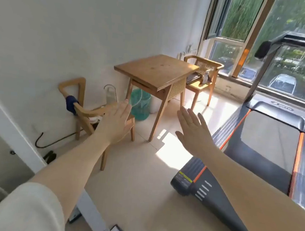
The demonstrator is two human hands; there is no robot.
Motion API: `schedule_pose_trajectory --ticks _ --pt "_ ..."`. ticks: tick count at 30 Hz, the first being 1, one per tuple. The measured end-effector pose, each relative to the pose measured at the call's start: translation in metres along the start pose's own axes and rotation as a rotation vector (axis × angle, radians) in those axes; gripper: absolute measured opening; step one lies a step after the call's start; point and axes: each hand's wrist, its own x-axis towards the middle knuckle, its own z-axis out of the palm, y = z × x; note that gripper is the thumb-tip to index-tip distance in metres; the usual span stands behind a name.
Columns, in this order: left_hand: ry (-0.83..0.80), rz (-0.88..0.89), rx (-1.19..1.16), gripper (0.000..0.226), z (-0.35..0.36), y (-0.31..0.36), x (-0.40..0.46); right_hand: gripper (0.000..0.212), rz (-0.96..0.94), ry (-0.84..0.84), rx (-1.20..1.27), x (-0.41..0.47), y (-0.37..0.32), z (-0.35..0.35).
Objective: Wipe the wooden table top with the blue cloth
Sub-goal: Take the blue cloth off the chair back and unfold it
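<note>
left hand [115, 122] and right hand [194, 131] flat, spread, holding nothing.

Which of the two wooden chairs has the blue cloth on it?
The near chair by the left wall: the blue cloth is wrapped over its armrest. The far chair by the window holds other items.

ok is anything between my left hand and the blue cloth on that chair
Nothing visible blocks it. The blue cloth hangs on the armrest of the near wooden chair, to the left of the open left hand. Only open air lies between them.
</note>
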Motion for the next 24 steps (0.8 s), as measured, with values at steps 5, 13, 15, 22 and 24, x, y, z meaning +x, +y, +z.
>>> schedule_pose_trajectory --ticks 5,13,15,22,24 --pt "-0.077 -0.059 -0.092 0.063 0.039 0.0 -0.028 0.061 -0.103 -0.141 0.012 -0.007 -0.003 0.038" --pt "-0.057 -0.119 -0.223 0.046 0.064 -0.031 -0.015 0.059 -0.226 -0.172 0.081 0.046 -0.027 0.058" --pt "-0.059 -0.164 -0.232 0.042 0.079 -0.043 -0.002 0.06 -0.248 -0.171 0.115 0.068 -0.03 0.064" --pt "-0.121 -0.34 -0.273 0.042 0.143 -0.079 0.069 0.062 -0.361 -0.224 0.254 0.173 -0.042 0.118" --pt "-0.095 -0.35 -0.27 0.038 0.16 -0.1 0.101 0.062 -0.38 -0.203 0.212 0.229 -0.044 0.132"
